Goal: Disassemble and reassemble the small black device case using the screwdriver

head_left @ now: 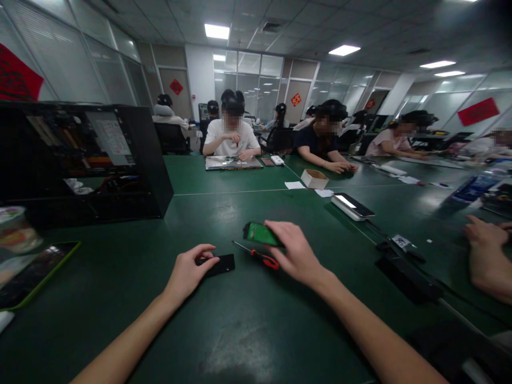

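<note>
My left hand [191,269] is closed on a flat black rectangular cover [224,264], thumb and fingers at its left end, low over the green table. In my right hand [296,250] is a green circuit board [259,233] with a dark edge, tilted and lifted above the tabletop. My fingers hide its right end, and it is slightly blurred. Between the two hands lies a screwdriver [260,257] with a red and black handle, its thin shaft pointing up and left. Neither hand touches it.
An open black computer case [148,160] stands at left, near a phone with a green edge [44,272]. A white device [352,206], a small box [314,178] and a black power strip [410,274] lie rightward. A neighbour's hand [490,240] rests far right; several people sit beyond.
</note>
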`<state>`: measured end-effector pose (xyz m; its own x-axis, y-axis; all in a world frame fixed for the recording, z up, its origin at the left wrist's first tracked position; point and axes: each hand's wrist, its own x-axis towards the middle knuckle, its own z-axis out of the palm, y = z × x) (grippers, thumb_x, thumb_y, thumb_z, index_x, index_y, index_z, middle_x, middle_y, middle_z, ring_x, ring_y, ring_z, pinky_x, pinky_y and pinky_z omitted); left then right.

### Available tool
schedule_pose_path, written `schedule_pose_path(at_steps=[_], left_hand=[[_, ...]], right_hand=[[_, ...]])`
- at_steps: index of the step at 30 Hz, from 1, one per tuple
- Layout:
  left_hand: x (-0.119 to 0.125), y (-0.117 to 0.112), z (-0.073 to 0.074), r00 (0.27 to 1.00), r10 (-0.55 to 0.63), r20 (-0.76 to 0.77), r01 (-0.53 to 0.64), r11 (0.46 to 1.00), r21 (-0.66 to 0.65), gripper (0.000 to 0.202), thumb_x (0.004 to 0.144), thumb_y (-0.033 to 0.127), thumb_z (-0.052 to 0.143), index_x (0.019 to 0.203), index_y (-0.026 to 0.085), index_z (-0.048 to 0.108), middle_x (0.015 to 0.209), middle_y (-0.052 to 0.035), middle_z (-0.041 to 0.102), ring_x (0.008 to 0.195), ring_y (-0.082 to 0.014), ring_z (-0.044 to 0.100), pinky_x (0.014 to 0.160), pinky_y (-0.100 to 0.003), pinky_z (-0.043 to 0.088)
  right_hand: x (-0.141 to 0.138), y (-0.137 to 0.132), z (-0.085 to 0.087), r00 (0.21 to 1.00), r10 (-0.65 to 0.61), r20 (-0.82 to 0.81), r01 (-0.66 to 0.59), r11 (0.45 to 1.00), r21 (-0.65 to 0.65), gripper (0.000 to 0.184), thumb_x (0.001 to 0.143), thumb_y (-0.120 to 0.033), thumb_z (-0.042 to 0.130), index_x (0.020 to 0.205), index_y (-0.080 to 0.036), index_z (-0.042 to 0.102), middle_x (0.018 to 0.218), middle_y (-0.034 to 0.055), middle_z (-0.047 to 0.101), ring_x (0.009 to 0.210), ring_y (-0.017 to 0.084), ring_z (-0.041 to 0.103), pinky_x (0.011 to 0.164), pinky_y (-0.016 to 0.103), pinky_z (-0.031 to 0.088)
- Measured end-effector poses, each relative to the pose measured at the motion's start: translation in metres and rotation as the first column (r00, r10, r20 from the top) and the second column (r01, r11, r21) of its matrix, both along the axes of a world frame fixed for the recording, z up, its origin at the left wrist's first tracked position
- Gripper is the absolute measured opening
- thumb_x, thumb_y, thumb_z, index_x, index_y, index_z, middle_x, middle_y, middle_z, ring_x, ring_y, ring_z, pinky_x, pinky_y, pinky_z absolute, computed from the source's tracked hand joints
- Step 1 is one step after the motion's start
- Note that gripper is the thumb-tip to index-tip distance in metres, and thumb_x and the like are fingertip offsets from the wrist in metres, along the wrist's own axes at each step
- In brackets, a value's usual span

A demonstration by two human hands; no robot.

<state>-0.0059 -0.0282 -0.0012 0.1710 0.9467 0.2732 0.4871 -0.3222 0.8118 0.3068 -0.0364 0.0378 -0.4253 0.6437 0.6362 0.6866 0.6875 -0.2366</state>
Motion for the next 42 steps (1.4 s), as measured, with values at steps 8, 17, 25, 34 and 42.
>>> schedule_pose_path(at_steps=[8,17,25,34,42], left_hand=[[-0.001,0.002,-0.002,0.997,-0.055,0.054,0.055,0.998,-0.013,0.033,0.086,0.039,0.066,0.111,0.019,0.073,0.101,-0.0080,0.079,0.094,-0.0254,0.076,0.089,-0.041,0.061],[0.006,-0.007,0.004,0.938,-0.209,-0.276,0.255,0.956,0.146,0.023,0.096,0.031,0.057,0.106,0.021,0.075,0.101,-0.0080,0.076,0.092,-0.0246,0.072,0.085,-0.037,0.057],[0.011,-0.017,0.007,0.856,-0.296,-0.424,0.422,0.875,0.239,0.024,0.103,0.029,0.049,0.106,0.020,0.071,0.099,-0.0072,0.073,0.089,-0.0209,0.070,0.081,-0.031,0.054],[0.017,-0.024,0.000,0.841,-0.183,-0.510,0.512,0.576,0.637,0.018,0.105,0.019,0.050,0.111,0.017,0.066,0.101,-0.0102,0.074,0.088,-0.0217,0.071,0.076,-0.033,0.052],[0.016,-0.024,0.002,0.917,-0.131,-0.377,0.344,0.736,0.583,0.037,0.102,0.022,0.055,0.138,0.015,0.050,0.133,-0.0171,0.063,0.122,-0.0273,0.064,0.103,-0.042,0.054]], right_hand=[[0.164,0.027,0.012,0.552,-0.806,0.216,0.834,0.523,-0.178,0.057,0.094,-0.039,0.052,0.140,-0.005,0.056,0.129,0.0284,0.064,0.116,0.043,0.062,0.096,0.055,0.048],[0.202,0.023,-0.013,0.387,-0.852,0.352,0.881,0.228,-0.415,0.046,0.084,-0.034,0.068,0.120,-0.007,0.069,0.111,0.0274,0.071,0.104,0.042,0.070,0.085,0.051,0.054],[0.104,0.024,0.006,0.767,-0.641,0.029,0.633,0.749,-0.197,0.058,0.100,-0.035,0.045,0.149,-0.004,0.039,0.150,0.0294,0.044,0.141,0.035,0.045,0.116,0.053,0.037],[-0.070,-0.027,-0.027,0.946,0.297,0.134,-0.262,0.938,-0.226,0.057,0.106,-0.040,0.043,0.158,-0.017,0.034,0.149,0.0168,0.055,0.134,0.025,0.055,0.109,0.043,0.048],[-0.002,-0.003,-0.001,0.951,-0.117,0.288,0.146,0.986,-0.084,0.040,0.105,-0.041,0.047,0.140,-0.029,0.062,0.122,0.0077,0.071,0.107,0.021,0.066,0.096,0.034,0.054]])
